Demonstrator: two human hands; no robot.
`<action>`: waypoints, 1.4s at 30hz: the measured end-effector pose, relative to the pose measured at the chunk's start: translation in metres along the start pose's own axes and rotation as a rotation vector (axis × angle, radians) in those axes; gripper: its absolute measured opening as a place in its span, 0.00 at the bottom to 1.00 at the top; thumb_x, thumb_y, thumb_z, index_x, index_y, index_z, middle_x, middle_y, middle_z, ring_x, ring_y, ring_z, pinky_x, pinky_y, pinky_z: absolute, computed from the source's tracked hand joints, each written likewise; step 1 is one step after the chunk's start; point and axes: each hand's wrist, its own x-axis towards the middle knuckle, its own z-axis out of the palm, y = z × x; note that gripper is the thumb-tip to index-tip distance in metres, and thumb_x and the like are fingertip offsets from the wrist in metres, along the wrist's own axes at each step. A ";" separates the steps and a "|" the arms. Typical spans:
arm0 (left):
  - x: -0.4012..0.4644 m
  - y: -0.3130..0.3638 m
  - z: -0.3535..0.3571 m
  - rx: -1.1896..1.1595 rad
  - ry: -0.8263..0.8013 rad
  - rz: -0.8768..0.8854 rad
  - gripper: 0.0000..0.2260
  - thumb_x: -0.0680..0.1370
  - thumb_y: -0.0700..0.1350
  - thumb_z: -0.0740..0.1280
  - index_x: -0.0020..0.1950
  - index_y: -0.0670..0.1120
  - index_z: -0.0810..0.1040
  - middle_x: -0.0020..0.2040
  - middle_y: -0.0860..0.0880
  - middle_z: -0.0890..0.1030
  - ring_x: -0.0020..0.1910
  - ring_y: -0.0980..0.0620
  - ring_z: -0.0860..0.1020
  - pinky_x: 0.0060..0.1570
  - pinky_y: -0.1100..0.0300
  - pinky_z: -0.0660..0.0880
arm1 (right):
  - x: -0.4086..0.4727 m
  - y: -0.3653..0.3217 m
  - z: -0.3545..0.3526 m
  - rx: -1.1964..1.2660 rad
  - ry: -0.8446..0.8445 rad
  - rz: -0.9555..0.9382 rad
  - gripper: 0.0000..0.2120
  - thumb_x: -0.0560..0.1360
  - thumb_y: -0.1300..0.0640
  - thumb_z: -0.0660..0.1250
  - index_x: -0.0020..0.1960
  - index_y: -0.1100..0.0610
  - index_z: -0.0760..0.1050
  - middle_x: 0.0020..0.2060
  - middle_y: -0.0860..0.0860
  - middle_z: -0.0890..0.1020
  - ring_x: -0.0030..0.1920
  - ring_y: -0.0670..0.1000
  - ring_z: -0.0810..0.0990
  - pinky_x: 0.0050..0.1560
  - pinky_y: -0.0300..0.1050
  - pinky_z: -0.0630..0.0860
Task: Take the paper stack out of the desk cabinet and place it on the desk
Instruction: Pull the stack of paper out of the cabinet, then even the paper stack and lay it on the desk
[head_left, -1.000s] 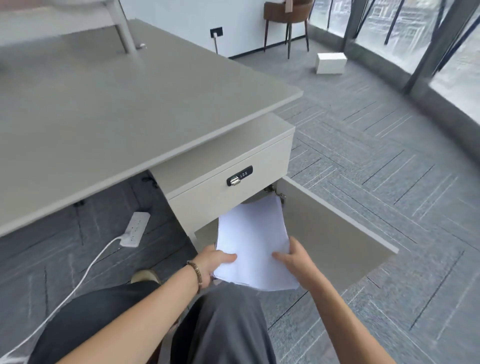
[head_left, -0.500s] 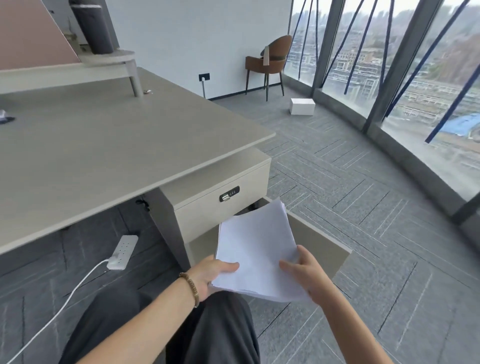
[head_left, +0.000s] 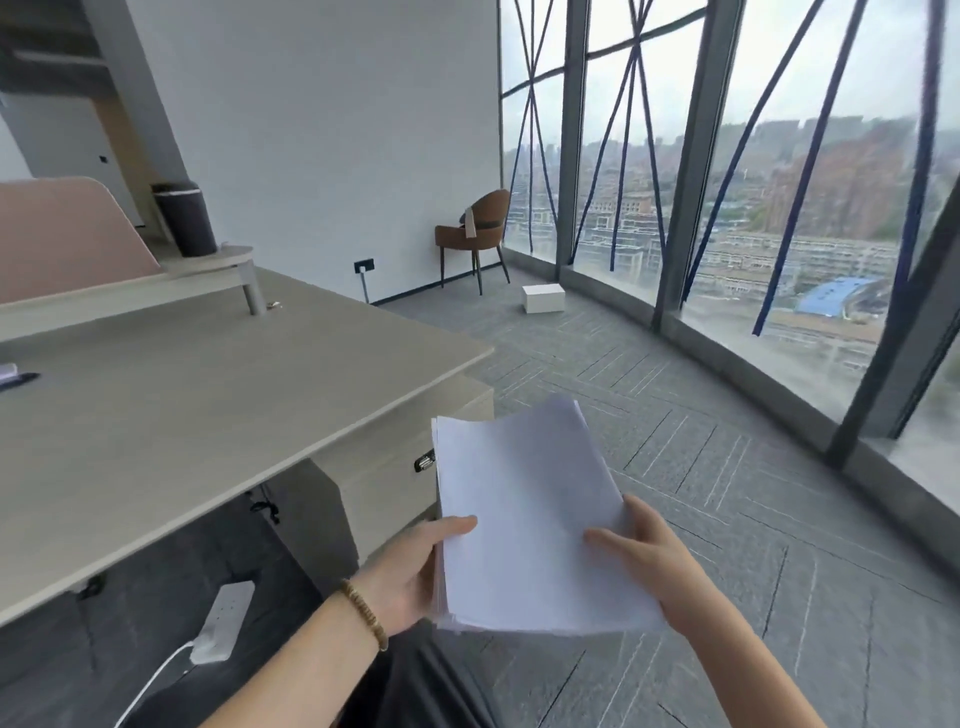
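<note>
A white paper stack (head_left: 524, 509) hangs in the air in front of me, its far end curling upward. My left hand (head_left: 410, 569) grips its near left edge, thumb on top. My right hand (head_left: 644, 556) grips its near right edge. The stack is right of the grey desk (head_left: 197, 405) and about level with its top, partly covering the desk cabinet (head_left: 384, 483) below. The cabinet's lock (head_left: 423, 461) peeks out beside the paper. The cabinet's lower door is hidden behind the stack.
A raised shelf (head_left: 208, 270) with a dark cylinder (head_left: 184, 218) stands at the desk's back. A power strip (head_left: 221, 621) with white cable lies on the floor under the desk. A brown chair (head_left: 475, 234) and white box (head_left: 543, 298) stand by the window wall.
Both hands have lifted the paper stack out of the cabinet and up to desk-top height. My view has risen from the cabinet toward the room.
</note>
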 end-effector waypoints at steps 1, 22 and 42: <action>-0.009 0.011 0.000 -0.004 0.000 0.018 0.16 0.78 0.44 0.69 0.63 0.41 0.79 0.59 0.40 0.84 0.60 0.39 0.81 0.61 0.44 0.76 | -0.001 -0.012 0.003 0.015 -0.016 -0.026 0.19 0.66 0.51 0.73 0.56 0.47 0.78 0.51 0.46 0.86 0.54 0.50 0.84 0.56 0.52 0.78; -0.113 0.129 -0.183 -0.080 0.520 0.461 0.13 0.76 0.37 0.71 0.60 0.37 0.81 0.55 0.36 0.85 0.54 0.35 0.83 0.55 0.38 0.79 | 0.054 -0.179 0.233 0.050 -0.319 -0.232 0.09 0.74 0.55 0.66 0.53 0.48 0.77 0.51 0.47 0.84 0.53 0.52 0.83 0.61 0.60 0.77; -0.116 0.155 -0.334 0.071 0.803 0.850 0.11 0.78 0.40 0.70 0.60 0.48 0.80 0.56 0.50 0.86 0.55 0.50 0.84 0.54 0.51 0.79 | 0.118 -0.195 0.424 0.113 -0.397 -0.351 0.16 0.80 0.64 0.59 0.55 0.42 0.71 0.55 0.44 0.81 0.56 0.45 0.80 0.55 0.44 0.75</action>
